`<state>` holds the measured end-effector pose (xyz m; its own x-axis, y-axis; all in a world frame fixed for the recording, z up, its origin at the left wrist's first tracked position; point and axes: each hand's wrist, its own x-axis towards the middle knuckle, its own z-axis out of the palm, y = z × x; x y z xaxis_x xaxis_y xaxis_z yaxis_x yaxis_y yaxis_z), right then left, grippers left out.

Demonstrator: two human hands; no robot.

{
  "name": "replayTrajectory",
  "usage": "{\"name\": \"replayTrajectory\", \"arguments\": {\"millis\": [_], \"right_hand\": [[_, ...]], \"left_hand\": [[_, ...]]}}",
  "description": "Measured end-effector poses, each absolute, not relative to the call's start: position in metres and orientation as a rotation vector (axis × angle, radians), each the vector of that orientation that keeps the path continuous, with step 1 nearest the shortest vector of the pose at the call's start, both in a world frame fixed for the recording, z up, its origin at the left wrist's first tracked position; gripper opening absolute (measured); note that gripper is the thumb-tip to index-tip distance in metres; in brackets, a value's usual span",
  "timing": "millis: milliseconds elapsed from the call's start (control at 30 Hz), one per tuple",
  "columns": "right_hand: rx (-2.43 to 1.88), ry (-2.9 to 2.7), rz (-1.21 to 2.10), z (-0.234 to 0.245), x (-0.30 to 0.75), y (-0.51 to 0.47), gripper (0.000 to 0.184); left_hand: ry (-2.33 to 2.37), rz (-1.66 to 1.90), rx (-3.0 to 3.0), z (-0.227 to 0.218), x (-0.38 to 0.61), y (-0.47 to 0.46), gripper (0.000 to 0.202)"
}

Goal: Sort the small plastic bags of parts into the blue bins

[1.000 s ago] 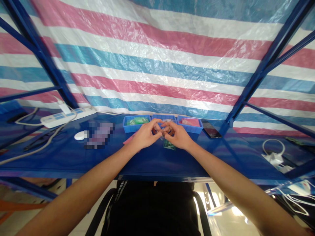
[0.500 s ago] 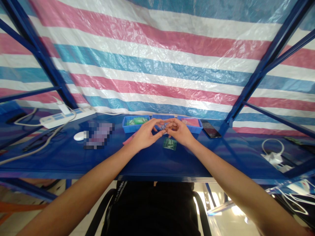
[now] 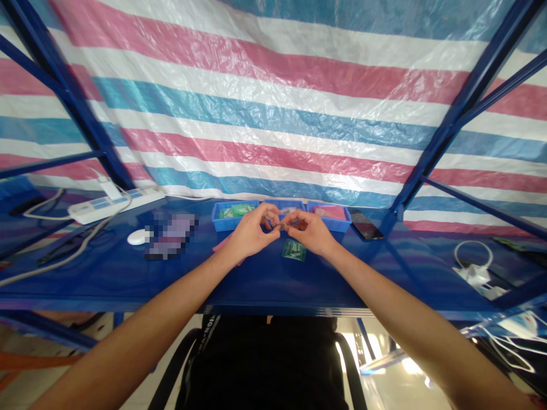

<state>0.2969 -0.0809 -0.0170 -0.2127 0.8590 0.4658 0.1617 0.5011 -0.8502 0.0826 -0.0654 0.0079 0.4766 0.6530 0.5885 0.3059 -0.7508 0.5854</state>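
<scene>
Over the middle of the blue table, my left hand (image 3: 255, 232) and my right hand (image 3: 311, 232) meet with thumbs and fingertips pinched. Between them is a small thin piece (image 3: 282, 226), too small and blurred to name; both hands seem to grip it. Just below the fingers a flat green printed packet (image 3: 294, 250) lies on the table. A pink flat piece (image 3: 221, 245) shows partly beneath my left wrist. Behind the hands stand three blue bins: the left bin (image 3: 222, 224) holds green packets, the right bin (image 3: 344, 224) pink ones, and the middle bin (image 3: 273, 203) is partly hidden.
A black phone (image 3: 366, 224) lies right of the bins. To the left are a white power strip (image 3: 117, 204) with cables, a white rounded object (image 3: 137, 237) and a pixelated item (image 3: 171, 236). A white charger with cable (image 3: 474, 273) sits far right. Blue frame posts flank a striped sheet.
The fingers of both hands have closed into tighter pinches. The clear, shiny material between them is less visible, and more of the middle bin shows. The green packet stays in place.
</scene>
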Motion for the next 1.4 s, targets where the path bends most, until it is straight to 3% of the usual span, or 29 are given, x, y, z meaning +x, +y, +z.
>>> {"name": "replayTrajectory", "arguments": {"millis": [267,567,800,1033,1400], "right_hand": [[-0.834,-1.684,0.624,-0.018,0.302,-0.079,0.011],[-0.86,-1.643,0.81,-0.025,0.302,-0.073,0.015],[-0.86,-1.686,0.767,-0.018,0.299,-0.079,0.022],[-0.835,-1.758,0.742,-0.014,0.297,-0.086,0.035],[-0.81,-1.782,0.699,-0.015,0.295,-0.088,0.033]], "left_hand": [[0.727,1.178,2.537,0.015,0.078,-0.067,0.01],[0.737,1.161,2.545,0.013,0.077,-0.064,0.02],[0.78,1.051,2.545,0.008,0.078,-0.062,0.019],[0.942,1.097,2.415,0.011,0.081,-0.065,0.034],[0.975,1.076,2.329,0.008,0.078,-0.06,0.039]]}}
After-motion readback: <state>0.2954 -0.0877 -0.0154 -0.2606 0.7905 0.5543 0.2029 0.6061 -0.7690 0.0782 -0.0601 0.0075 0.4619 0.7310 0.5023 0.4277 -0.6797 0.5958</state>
